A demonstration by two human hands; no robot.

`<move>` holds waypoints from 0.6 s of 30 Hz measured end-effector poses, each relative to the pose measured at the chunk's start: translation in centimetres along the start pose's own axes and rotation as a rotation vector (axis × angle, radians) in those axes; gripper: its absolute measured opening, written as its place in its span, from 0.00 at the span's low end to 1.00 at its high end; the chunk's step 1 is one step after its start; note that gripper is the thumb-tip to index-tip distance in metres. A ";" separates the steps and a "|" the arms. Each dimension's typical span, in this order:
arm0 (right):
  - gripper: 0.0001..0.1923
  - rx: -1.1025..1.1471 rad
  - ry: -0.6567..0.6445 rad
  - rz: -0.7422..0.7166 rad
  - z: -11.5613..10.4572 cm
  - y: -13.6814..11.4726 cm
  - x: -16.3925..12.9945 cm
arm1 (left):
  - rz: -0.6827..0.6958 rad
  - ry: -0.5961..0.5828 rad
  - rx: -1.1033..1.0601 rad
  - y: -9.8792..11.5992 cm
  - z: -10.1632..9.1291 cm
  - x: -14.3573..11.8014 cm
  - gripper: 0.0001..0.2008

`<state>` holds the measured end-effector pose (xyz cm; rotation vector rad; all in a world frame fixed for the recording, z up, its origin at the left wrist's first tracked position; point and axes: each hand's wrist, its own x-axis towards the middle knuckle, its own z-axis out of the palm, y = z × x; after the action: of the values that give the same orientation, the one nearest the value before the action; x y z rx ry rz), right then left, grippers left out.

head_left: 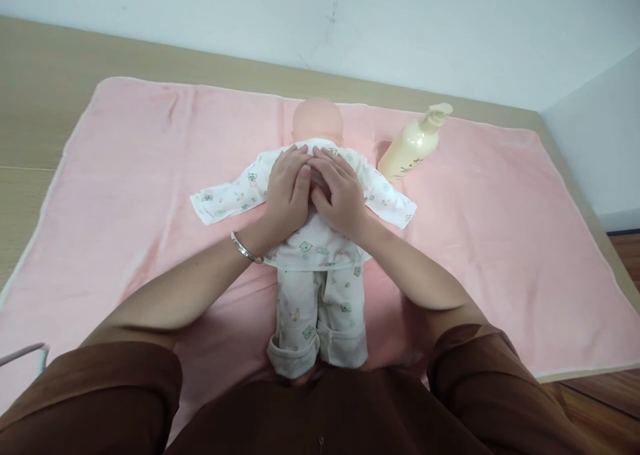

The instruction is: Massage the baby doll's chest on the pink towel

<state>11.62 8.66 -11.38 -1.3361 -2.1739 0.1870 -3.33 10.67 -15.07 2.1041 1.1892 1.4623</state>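
Note:
A baby doll (320, 120) lies on the mat with its head away from me and the smooth back of its head showing. It wears a white printed top (320, 245) with both sleeves spread out sideways, and matching trousers (297, 308) with rolled cuffs. My left hand (287, 191) rests on the upper back of the top, fingers stretched out, a silver bangle on its wrist. Beside it my right hand (344, 191) lies on the same spot, fingers extended and fingertips close to those of the left. Neither hand grasps anything.
A pink mat (500, 255) with pale edging covers most of the wooden table (30, 95). A cream pump bottle (413, 145) stands on it near the doll's right-side sleeve. A white wall (200, 15) rises behind. At the lower left a thin bent tube-like object (25, 353) is partly visible.

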 end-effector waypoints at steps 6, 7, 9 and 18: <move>0.22 0.040 -0.022 0.113 -0.8 0.2 0.3 | 0.074 -0.010 0.025 -0.3 -0.2 -0.8 0.25; 0.25 0.054 -0.022 0.131 -0.8 0.3 0.4 | 0.065 0.000 0.014 -0.4 -0.2 -0.8 0.24; 0.30 0.056 -0.029 0.154 -0.8 0.4 0.4 | 0.041 0.023 -0.012 -0.7 -0.1 -0.9 0.24; 0.24 -0.128 -0.195 -0.144 -0.9 -1.7 -1.6 | -0.107 0.067 -0.101 -1.4 0.2 -1.2 0.30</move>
<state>11.36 6.26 -10.56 -1.2679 -2.4728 0.1281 -3.91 10.68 -16.84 1.9087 1.2060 1.5216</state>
